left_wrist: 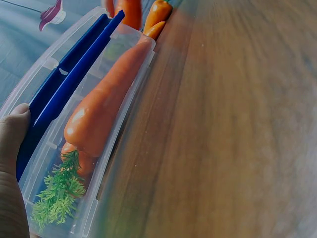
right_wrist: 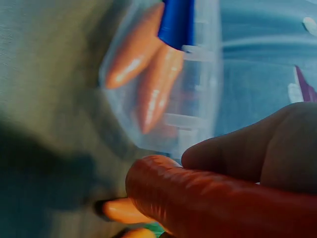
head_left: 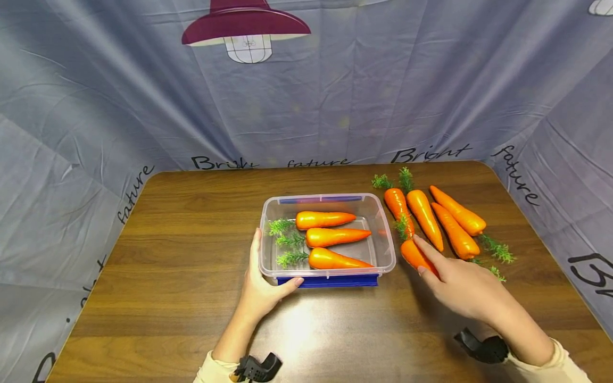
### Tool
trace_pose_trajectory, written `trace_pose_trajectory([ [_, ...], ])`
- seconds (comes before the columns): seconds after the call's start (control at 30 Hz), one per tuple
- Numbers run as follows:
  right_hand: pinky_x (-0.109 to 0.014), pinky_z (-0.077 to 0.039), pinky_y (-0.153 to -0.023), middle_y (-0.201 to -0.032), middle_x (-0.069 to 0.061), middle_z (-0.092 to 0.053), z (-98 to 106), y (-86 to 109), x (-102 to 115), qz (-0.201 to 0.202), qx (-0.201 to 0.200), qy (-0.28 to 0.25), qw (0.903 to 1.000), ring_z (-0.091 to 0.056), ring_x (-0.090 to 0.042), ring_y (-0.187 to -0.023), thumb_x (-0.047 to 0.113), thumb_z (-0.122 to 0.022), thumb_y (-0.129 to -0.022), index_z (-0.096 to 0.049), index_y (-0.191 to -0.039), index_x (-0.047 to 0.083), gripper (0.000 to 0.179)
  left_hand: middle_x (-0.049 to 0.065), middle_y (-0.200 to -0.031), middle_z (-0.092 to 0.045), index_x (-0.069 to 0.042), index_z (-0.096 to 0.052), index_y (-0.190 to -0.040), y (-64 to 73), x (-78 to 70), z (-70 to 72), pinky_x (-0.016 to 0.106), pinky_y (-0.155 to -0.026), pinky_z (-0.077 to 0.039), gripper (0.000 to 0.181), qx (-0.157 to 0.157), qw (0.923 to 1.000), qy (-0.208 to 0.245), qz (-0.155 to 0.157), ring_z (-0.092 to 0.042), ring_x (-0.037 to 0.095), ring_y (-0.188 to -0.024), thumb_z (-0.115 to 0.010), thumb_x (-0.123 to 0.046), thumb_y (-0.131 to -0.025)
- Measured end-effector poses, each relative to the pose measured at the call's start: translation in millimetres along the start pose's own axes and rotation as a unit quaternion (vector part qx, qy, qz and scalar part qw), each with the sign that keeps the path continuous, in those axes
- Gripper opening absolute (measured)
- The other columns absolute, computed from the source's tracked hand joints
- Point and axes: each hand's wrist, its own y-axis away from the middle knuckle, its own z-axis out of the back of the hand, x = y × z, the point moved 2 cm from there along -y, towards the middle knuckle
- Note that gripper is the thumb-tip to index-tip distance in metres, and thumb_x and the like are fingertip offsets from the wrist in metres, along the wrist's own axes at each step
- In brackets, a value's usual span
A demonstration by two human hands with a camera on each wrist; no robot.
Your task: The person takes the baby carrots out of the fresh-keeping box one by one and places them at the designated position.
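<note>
head: above, facing forward-down, whole table [head_left: 201,234] | left/right wrist: close-up | shared: box [head_left: 387,242]

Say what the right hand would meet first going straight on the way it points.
Past the held carrot, the right hand would probably meet the leftmost loose carrot first, with the box beyond; the hand's height is unclear, so it might pass over.

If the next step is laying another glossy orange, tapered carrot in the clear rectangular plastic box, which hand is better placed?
Probably the right hand: it grips a carrot just right of the box. The left hand is occupied gripping the box's left front corner, farther from the loose carrots.
</note>
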Motion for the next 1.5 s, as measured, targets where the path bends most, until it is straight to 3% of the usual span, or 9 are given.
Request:
trace_pose_trajectory([
  [0.13, -0.048, -0.049, -0.057, -0.112, -0.019, -0.072, -11.4, 0.3, -2.6, 0.002, 0.006, 0.007, 1.0000, -0.071, -0.032, -0.084, 0.046, -0.046, -0.102, -0.026, -0.158, 0.022, 0.064, 0.000, -0.165, -0.023, -0.028, -0.010, -0.160, 0.3, -1.9, 0.3, 0.048, -0.121, -0.024, 0.131, 0.001, 0.9999, -0.003, -0.011, -0.030, 0.025, -0.149, -0.096, -0.020, -0.062],
  [0.3, -0.045, -0.047, -0.054, -0.100, -0.017, -0.073, -21.4, -0.9, -4.1, 0.000, 0.012, 0.017, 0.9998, -0.069, -0.029, -0.078, 0.042, -0.050, -0.101, -0.029, -0.157, 0.022, 0.063, -0.002, -0.165, -0.023, -0.025, -0.009, -0.161, 0.4, -0.9, 1.4, 0.044, -0.121, -0.025, 0.132, 0.003, 0.9998, -0.011, -0.017, -0.031, 0.024, -0.149, -0.096, -0.027, -0.062],
  [0.53, -0.042, -0.044, -0.050, -0.082, -0.009, -0.071, -27.4, -2.7, -3.7, 0.000, 0.007, 0.028, 0.9996, -0.066, -0.024, -0.068, 0.037, -0.056, -0.097, -0.028, -0.157, 0.023, 0.068, -0.001, -0.164, -0.024, -0.040, -0.009, -0.158, 0.5, -1.6, 1.1, 0.048, -0.121, -0.024, 0.130, 0.001, 0.9999, -0.006, -0.016, -0.031, 0.025, -0.149, -0.096, -0.025, -0.062],
  [0.7, -0.044, -0.044, -0.049, -0.096, -0.020, -0.073, -32.4, -4.2, -5.5, -0.002, 0.019, 0.032, 0.9993, -0.066, -0.029, -0.069, 0.038, -0.052, -0.099, -0.017, -0.160, 0.022, 0.072, 0.002, -0.165, -0.023, -0.036, -0.009, -0.159, -0.1, 0.6, 0.6, 0.047, -0.122, -0.023, 0.132, 0.001, 0.9999, 0.002, -0.010, -0.030, 0.025, -0.149, -0.096, -0.019, -0.061],
  [0.8, -0.041, -0.042, -0.048, -0.098, -0.017, -0.073, -35.2, -5.7, -5.8, -0.003, 0.032, 0.035, 0.9989, -0.063, -0.025, -0.064, 0.038, -0.049, -0.101, -0.007, -0.161, 0.020, 0.076, 0.002, -0.165, -0.022, -0.033, -0.009, -0.160, 0.0, 1.7, 0.3, 0.045, -0.122, -0.022, 0.133, 0.003, 1.0000, 0.008, -0.003, -0.030, 0.025, -0.149, -0.096, -0.016, -0.061],
  [1.1, -0.036, -0.038, -0.046, -0.064, -0.002, -0.061, -40.4, -11.6, -8.2, 0.005, 0.040, 0.030, 0.9987, -0.053, -0.016, -0.053, 0.041, -0.047, -0.103, 0.003, -0.161, 0.016, 0.081, -0.001, -0.165, -0.023, -0.039, -0.009, -0.158, 0.6, -1.3, 0.5, 0.044, -0.121, -0.023, 0.132, 0.003, 0.9999, 0.005, -0.009, -0.031, 0.023, -0.149, -0.096, -0.020, -0.061],
  [1.37, -0.038, -0.040, -0.044, -0.064, -0.004, -0.065, -48.9, -19.4, -12.2, 0.002, 0.025, 0.043, 0.9988, -0.060, -0.021, -0.055, 0.048, -0.046, -0.103, 0.012, -0.160, 0.018, 0.087, 0.006, -0.165, -0.022, -0.036, -0.010, -0.159, 2.7, -17.9, 1.3, 0.019, -0.118, -0.022, 0.129, 0.006, 0.9998, 0.013, 0.016, -0.030, 0.028, -0.149, -0.094, -0.014, -0.063],
  [1.5, -0.037, -0.038, -0.043, -0.068, -0.006, -0.068, -52.8, -22.0, -13.5, 0.000, 0.004, 0.055, 0.9985, -0.060, -0.023, -0.053, 0.049, -0.045, -0.103, 0.013, -0.159, 0.017, 0.087, 0.008, -0.165, -0.024, -0.036, -0.010, -0.159, 3.0, -21.8, 1.8, 0.015, -0.116, -0.022, 0.129, 0.007, 0.9998, 0.008, 0.016, -0.031, 0.030, -0.148, -0.094, -0.015, -0.064],
])
